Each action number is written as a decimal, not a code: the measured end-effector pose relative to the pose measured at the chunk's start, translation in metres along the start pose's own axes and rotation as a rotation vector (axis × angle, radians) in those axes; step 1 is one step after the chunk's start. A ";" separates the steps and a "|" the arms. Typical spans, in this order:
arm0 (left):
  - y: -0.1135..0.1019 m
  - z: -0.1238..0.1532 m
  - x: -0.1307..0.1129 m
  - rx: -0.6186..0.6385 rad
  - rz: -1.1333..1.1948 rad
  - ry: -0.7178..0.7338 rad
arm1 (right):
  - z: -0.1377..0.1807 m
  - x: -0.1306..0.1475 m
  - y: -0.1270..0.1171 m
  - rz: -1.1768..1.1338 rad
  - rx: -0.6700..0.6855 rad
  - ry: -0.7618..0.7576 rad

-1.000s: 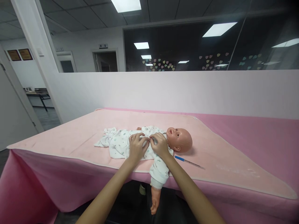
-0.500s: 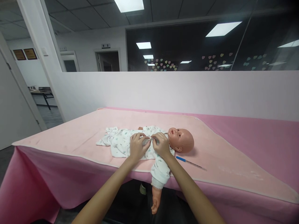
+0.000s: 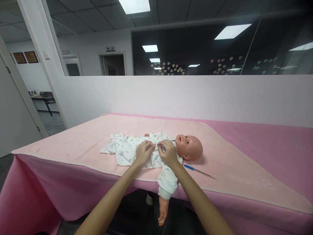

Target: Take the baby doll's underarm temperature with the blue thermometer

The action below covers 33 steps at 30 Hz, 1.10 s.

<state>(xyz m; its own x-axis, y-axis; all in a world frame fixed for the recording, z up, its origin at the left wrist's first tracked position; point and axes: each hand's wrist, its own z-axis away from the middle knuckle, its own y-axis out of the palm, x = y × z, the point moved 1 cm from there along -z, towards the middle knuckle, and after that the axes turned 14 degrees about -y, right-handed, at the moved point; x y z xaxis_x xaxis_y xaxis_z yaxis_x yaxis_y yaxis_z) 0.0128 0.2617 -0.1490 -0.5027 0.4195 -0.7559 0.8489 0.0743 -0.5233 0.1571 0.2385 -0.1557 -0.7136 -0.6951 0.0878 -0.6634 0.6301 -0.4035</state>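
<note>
A baby doll (image 3: 189,147) lies on its back on a light pink blanket (image 3: 73,147), head to the right. It wears a white printed romper (image 3: 126,150). One doll arm (image 3: 163,204) hangs over the table's near edge. My left hand (image 3: 143,152) and my right hand (image 3: 168,151) rest on the doll's chest, fingers pinched on the romper's front opening at a small snap. A thin thermometer with a blue end (image 3: 199,171) lies on the blanket just right of my right forearm.
The table wears a darker pink cloth (image 3: 269,143) that hangs down at the front. A low white partition wall (image 3: 171,94) stands behind it, with dark glass above. An open doorway at the left shows a desk (image 3: 41,99).
My hands stay on the doll's chest; the fingers have shifted slightly at the romper's front opening. The view has barely moved.
</note>
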 end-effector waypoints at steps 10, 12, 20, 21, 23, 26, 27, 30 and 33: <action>0.005 0.009 -0.006 -0.083 -0.053 0.091 | 0.000 0.000 0.000 0.046 -0.023 0.012; 0.005 0.010 -0.007 -0.090 -0.058 0.085 | 0.001 -0.001 0.000 0.051 -0.023 0.013; -0.029 0.004 0.022 0.109 0.377 -0.089 | 0.002 -0.004 0.002 0.118 -0.048 0.015; -0.034 0.005 0.026 0.081 0.362 -0.085 | 0.002 -0.003 0.002 0.142 -0.038 0.006; -0.040 0.009 0.031 -0.003 0.264 -0.039 | 0.002 -0.001 0.001 0.202 -0.010 -0.026; -0.041 0.017 0.028 -0.131 0.044 0.056 | -0.001 0.006 0.000 0.264 0.070 -0.161; -0.039 0.019 0.026 -0.145 -0.027 0.080 | -0.003 0.009 0.001 0.262 0.110 -0.230; -0.035 0.023 0.018 -0.132 -0.182 0.142 | -0.010 0.020 0.008 0.199 0.209 -0.354; -0.035 0.025 0.015 -0.137 -0.204 0.154 | -0.015 0.028 0.016 0.138 0.213 -0.286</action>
<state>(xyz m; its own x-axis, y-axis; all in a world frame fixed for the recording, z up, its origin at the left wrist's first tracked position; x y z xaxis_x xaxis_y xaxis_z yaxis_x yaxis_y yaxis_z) -0.0286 0.2429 -0.1522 -0.6431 0.5151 -0.5666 0.7526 0.2885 -0.5920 0.1233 0.2344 -0.1465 -0.6813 -0.6963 -0.2258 -0.4828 0.6593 -0.5764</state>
